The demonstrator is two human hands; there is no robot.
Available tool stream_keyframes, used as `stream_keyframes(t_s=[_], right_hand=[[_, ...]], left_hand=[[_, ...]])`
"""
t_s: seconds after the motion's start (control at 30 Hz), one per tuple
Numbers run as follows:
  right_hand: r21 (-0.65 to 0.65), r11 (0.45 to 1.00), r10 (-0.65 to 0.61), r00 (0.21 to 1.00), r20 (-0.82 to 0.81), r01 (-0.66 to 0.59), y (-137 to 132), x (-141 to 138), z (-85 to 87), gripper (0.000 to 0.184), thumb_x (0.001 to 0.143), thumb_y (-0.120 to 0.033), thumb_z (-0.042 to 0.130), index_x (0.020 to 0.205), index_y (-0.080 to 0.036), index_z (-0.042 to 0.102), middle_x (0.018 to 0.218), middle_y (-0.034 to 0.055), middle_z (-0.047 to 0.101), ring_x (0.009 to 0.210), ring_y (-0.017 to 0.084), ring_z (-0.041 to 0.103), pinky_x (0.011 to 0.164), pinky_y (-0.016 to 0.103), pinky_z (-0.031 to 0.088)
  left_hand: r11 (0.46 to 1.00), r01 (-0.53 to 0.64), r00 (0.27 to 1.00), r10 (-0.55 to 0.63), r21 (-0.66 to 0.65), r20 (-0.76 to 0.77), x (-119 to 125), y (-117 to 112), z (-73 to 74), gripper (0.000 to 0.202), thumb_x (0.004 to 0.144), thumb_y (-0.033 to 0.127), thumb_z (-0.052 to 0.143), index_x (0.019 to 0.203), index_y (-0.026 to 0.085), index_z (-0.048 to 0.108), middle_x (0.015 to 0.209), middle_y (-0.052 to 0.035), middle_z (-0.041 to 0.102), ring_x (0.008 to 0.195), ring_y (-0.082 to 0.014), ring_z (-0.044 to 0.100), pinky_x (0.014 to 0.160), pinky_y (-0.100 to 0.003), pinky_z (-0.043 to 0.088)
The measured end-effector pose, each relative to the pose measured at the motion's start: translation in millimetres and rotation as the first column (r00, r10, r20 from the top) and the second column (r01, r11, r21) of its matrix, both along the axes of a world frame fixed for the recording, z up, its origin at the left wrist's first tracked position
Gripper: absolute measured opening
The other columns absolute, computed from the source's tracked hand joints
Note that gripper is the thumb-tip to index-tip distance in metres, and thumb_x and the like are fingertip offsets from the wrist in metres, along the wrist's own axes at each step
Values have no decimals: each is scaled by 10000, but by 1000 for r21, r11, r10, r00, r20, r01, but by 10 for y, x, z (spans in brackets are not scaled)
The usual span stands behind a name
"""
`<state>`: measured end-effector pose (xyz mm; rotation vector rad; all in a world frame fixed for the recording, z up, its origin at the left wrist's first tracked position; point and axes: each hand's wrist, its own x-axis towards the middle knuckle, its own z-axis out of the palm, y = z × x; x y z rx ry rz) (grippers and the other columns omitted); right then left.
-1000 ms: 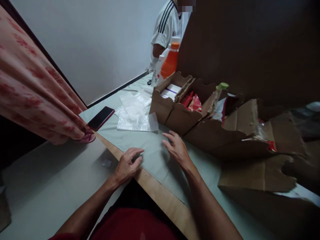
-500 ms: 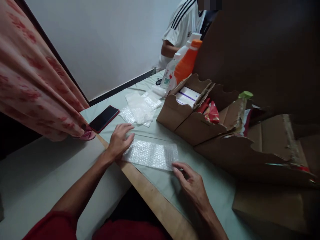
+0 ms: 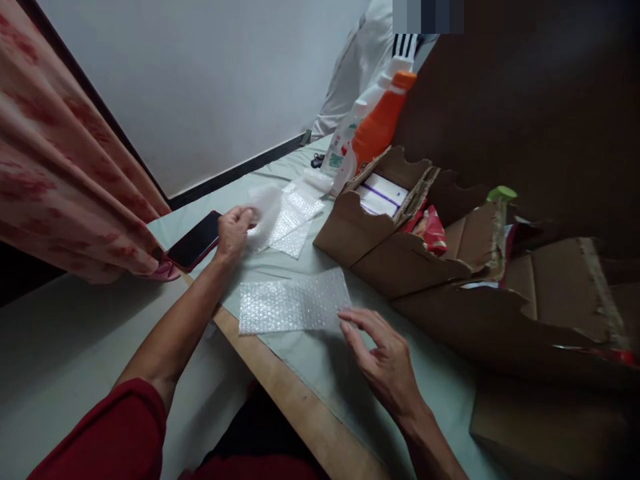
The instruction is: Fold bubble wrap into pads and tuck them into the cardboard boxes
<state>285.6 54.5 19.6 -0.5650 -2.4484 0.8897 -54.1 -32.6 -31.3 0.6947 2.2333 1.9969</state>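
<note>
A strip of clear bubble wrap (image 3: 293, 303) lies near the table's front edge, its right end slightly lifted. My right hand (image 3: 383, 360) pinches that end's near corner between thumb and index finger. Farther back, my left hand (image 3: 234, 232) is closed on the edge of a thin translucent sheet (image 3: 269, 210), which is tilted up and blurred. More pieces of bubble wrap (image 3: 299, 212) overlap beneath and beside that sheet. A phone (image 3: 194, 240) with a red case lies just left of my left hand, partly covered by it.
Cardboard boxes (image 3: 350, 230) with packets inside line the right side. Behind them stand an orange bottle (image 3: 379, 127) and a clear bottle (image 3: 341, 143). A person in white (image 3: 350, 73) is beyond the far end. A floral curtain (image 3: 70, 173) hangs left; a wooden table edge (image 3: 285, 387) runs in front.
My left hand has left the near bubble wrap strip, moved away from me and lifted a translucent sheet from the pile. The strip has turned slightly. The person in white has shifted.
</note>
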Motion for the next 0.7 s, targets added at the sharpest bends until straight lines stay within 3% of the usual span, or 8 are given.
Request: stream_keyframes(t_s=[0.1, 0.17, 0.3, 0.4, 0.47, 0.53, 0.6, 0.7], right_hand=[[60, 995, 77, 995, -58, -73, 63, -413, 114, 201, 951, -291, 561, 976, -259, 758, 990, 71, 784, 957, 235, 725, 899, 407, 572], [78, 991, 116, 990, -78, -110, 90, -716, 143, 199, 944, -278, 556, 962, -254, 753, 997, 73, 779, 965, 236, 714, 913, 409, 558], [24, 972, 236, 968, -83, -234, 74, -1286, 124, 186, 913, -247, 552, 935, -229, 736, 1009, 63, 771, 949, 217, 689, 904, 371, 541], [-147, 912, 379, 924, -50, -382, 75, -1627, 72, 179, 874, -228, 550, 953, -221, 711, 993, 24, 760, 882, 177, 674, 823, 306, 535], [-245, 883, 396, 916, -71, -401, 128, -1801, 36, 199, 891, -260, 535, 1015, -211, 683, 994, 17, 746, 883, 166, 676, 802, 287, 529], [-232, 927, 296, 955, -31, -295, 216, -1947, 4, 261, 955, -277, 441, 1087, -197, 652, 1024, 34, 735, 905, 169, 688, 797, 288, 527], [-67, 983, 177, 974, 140, -169, 301, -2084, -35, 317, 983, -225, 367, 1131, -187, 645, 1072, 64, 735, 949, 190, 692, 825, 311, 522], [157, 973, 104, 927, 361, -171, 351, -2285, -134, 303, 917, -120, 470, 1130, -162, 681, 1161, 128, 729, 1077, 258, 654, 938, 369, 482]], left_hand=[[976, -113, 994, 109, 184, 29, 16, -160, 110, 303, 882, 402, 507, 968, 168, 679, 885, -36, 731, 771, -138, 667, 732, -237, 554], [971, -111, 993, 115, 212, -10, 125, -293, 193, 275, 863, 403, 571, 925, 167, 697, 848, -27, 732, 786, -147, 669, 786, -249, 551], [992, 126, 983, -124, 3, -136, 444, -491, 241, 398, 771, 416, 732, 1083, 169, 717, 1069, -63, 755, 1010, -219, 691, 958, -319, 527], [979, 193, 968, -202, -70, -149, 583, -495, 131, 585, 674, 361, 804, 1217, 186, 676, 1247, -83, 715, 1139, -254, 664, 1016, -343, 507], [991, 132, 988, -134, -32, -76, 580, -457, 18, 413, 743, 339, 728, 1125, 181, 703, 1107, -67, 748, 1009, -226, 696, 932, -326, 539], [996, -9, 999, 5, 90, 43, 515, -424, -97, 306, 792, 345, 673, 1046, 177, 707, 954, -39, 744, 857, -186, 693, 831, -296, 553], [956, -182, 977, 149, 228, 155, 424, -412, -194, 323, 802, 381, 676, 1054, 179, 684, 933, -25, 726, 812, -159, 679, 792, -272, 549], [873, -338, 934, 267, 351, 236, 324, -424, -291, 379, 851, 447, 645, 1130, 191, 632, 1023, -41, 712, 865, -149, 683, 805, -262, 553]])
